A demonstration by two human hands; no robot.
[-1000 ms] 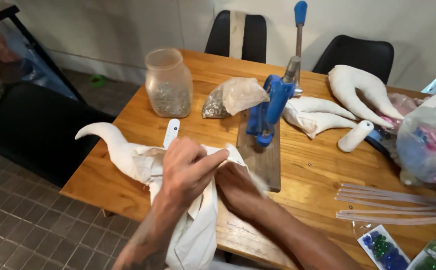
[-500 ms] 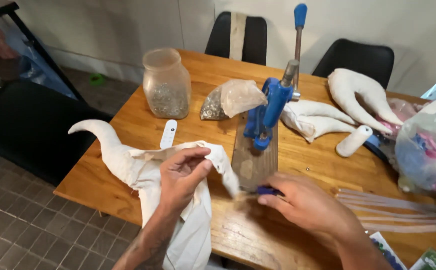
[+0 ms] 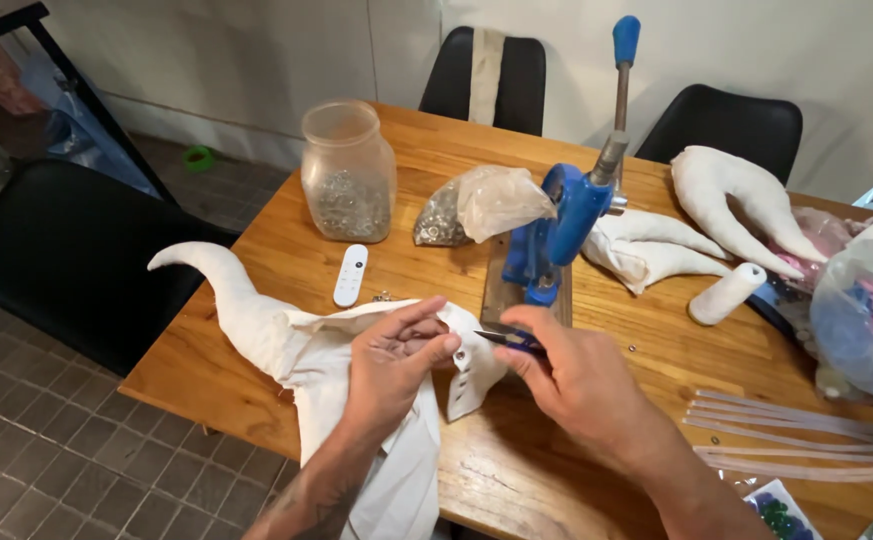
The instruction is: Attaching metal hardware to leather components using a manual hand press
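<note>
Wooden table [image 3: 646, 330], blue press [image 3: 566, 225] at the middle, jar [image 3: 348, 172] toward the far left corner. White cloth [image 3: 356, 400] draped over the near edge, pinched by left hand [image 3: 391, 365]. Right hand [image 3: 576, 375] closed on small scissors [image 3: 506, 340], just beside the cloth.

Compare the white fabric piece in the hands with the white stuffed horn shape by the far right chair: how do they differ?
The white fabric piece is mostly flat and limp, hanging over the near table edge; the white stuffed horn shape is plump and lies wholly on the table. The fabric piece is pinched by the left hand, with the right hand bringing small snips to its holed tab; the stuffed shape is untouched. Both are off-white with curved, tapering points.
</note>
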